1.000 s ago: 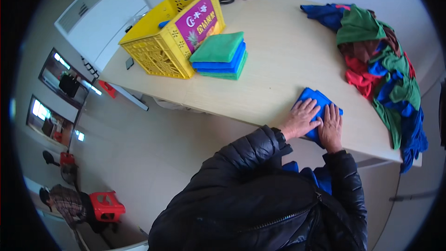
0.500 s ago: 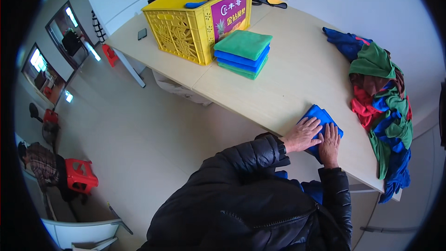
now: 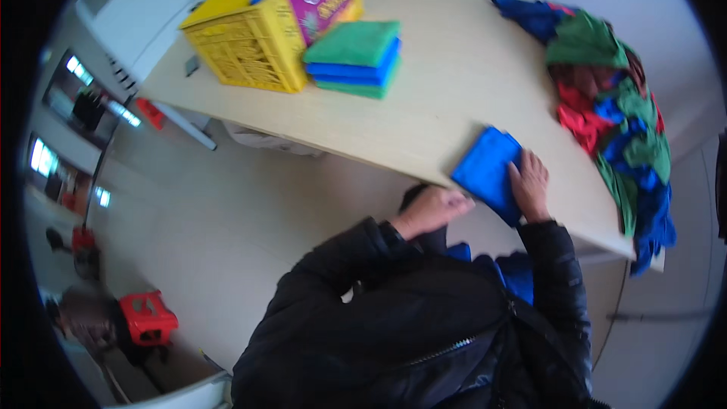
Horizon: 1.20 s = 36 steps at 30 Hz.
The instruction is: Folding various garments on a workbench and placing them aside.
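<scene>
On the counter [image 3: 447, 53], the cloth [image 3: 485, 168] is touched by the flat right hand [image 3: 532, 188] alone. Left hand [image 3: 432, 212] has been withdrawn, curled; grip unclear.

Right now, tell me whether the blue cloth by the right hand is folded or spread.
Folded: the blue cloth lies as a compact rectangle at the right hand.

Bare left hand [image 3: 435, 210] is kinda curled, blurry fingers bunched toward the right. Left forearm in a quilted black sleeve [image 3: 337, 256] slants up from the left. Bare right hand [image 3: 532, 185] is back-up, fingers pretty straight, aimed away from the body, thumb out left. Right forearm in a quilted black sleeve [image 3: 555, 276] is steeper. Hands are apart.
</scene>
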Tool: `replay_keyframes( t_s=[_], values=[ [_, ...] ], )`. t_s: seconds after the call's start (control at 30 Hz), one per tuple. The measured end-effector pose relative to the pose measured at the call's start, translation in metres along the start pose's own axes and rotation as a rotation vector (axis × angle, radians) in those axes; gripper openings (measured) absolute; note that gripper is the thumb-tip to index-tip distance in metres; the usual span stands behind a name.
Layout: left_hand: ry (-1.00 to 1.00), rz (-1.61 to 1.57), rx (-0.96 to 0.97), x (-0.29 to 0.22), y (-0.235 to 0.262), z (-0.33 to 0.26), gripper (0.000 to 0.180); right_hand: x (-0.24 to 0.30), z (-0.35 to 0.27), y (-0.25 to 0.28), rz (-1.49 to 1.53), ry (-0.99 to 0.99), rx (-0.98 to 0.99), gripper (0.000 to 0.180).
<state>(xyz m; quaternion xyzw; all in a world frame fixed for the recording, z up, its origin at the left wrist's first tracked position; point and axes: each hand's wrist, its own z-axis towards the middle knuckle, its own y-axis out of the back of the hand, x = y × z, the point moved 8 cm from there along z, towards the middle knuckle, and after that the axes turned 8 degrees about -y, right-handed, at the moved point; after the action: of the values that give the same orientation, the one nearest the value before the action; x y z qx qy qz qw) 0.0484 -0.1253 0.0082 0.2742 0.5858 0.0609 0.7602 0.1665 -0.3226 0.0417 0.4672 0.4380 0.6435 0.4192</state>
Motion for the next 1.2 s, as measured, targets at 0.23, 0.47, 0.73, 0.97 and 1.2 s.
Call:
replay_keyframes(
  t_s=[0.23, 0.47, 0.73, 0.97, 1.2],
  values=[
    [0.339, -0.941, -0.26, 0.035, -0.004, -0.016, 0.043, 0.065, -0.038, 0.005, 0.035, 0.078, -0.106, 0.055],
    [0.375, -1.166, -0.581, 0.028, 0.069, -0.049, 0.045, 0.036, -0.043, -0.005, 0.349, -0.007, 0.056, 0.054],
    [-0.172, -0.881, -0.857, -0.067, 0.297, 0.012, 0.044, 0.017, -0.046, -0.007, 0.062, 0.145, -0.2, 0.048],
    [-0.101, -0.976, -0.786, 0.02, 0.397, 0.077, 0.045, 0.012, -0.044, -0.007, 0.041, 0.112, -0.161, 0.048],
    [0.294, -0.974, -0.909, 0.128, 0.374, 0.045, 0.05, 0.013, -0.043, -0.008, 0.062, 0.11, -0.167, 0.047]
  ],
)
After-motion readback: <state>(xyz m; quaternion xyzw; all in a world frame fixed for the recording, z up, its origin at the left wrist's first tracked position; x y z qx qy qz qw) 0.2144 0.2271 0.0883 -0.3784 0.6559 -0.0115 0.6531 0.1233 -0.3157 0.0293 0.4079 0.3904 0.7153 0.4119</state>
